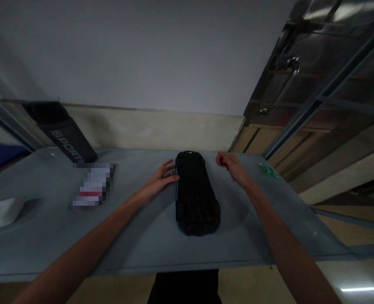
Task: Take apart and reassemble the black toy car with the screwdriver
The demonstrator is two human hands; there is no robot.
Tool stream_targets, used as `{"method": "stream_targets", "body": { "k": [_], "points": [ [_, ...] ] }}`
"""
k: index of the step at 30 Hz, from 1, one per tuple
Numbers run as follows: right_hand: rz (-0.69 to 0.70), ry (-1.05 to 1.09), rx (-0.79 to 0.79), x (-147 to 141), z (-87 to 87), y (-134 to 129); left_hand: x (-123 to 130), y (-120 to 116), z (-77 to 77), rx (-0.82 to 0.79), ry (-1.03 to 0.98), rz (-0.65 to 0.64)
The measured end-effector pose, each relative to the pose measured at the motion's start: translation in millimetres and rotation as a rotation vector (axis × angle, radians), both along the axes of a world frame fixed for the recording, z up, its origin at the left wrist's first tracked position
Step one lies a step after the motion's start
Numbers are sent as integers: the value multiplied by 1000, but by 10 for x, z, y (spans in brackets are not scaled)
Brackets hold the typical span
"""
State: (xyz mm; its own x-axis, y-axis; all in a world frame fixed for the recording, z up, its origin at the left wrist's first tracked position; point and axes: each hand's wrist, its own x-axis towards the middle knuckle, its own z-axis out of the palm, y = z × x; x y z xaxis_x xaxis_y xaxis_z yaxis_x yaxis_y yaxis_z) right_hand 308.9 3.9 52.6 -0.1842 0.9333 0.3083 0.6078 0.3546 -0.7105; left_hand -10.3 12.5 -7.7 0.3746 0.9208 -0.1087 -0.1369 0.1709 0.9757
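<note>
A toy car (195, 190) lies upside down on the grey table, its black underside and wheels facing up. A blue edge of its body shows along the left side and the near end. At its left side is my left hand (163, 177), fingers apart, with the thumb tip against the car's edge. To the right of the car, raised a little above the table, my right hand (233, 165) is closed. A bit of red shows at its fingers, too small and dark to name.
A dark case lettered SPORT (68, 137) leans at the back left, beside a blurred-out flat item (93, 185). A white object (3, 213) sits at the left edge. Green crinkled plastic (268, 170) lies at the right. A wall (155, 126) runs behind the table (133, 249).
</note>
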Motion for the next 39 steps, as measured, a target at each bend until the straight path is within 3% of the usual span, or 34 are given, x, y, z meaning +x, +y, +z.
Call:
{"method": "stream_targets", "body": {
  "k": [5,11,17,24,39],
  "points": [
    [-16,-103,-57,-4,-371,143,0,-19,68,17,24,-23],
    [-19,-177,-61,-27,-549,175,7,5,110,52,34,-41],
    [-38,-176,-11,10,-600,163,14,40,95,53,3,-38],
    [-164,-145,19,50,-643,233,0,63,72,31,-9,-24],
    [-195,-116,3,58,-700,252,8,42,56,24,-14,-21]
  ]
}}
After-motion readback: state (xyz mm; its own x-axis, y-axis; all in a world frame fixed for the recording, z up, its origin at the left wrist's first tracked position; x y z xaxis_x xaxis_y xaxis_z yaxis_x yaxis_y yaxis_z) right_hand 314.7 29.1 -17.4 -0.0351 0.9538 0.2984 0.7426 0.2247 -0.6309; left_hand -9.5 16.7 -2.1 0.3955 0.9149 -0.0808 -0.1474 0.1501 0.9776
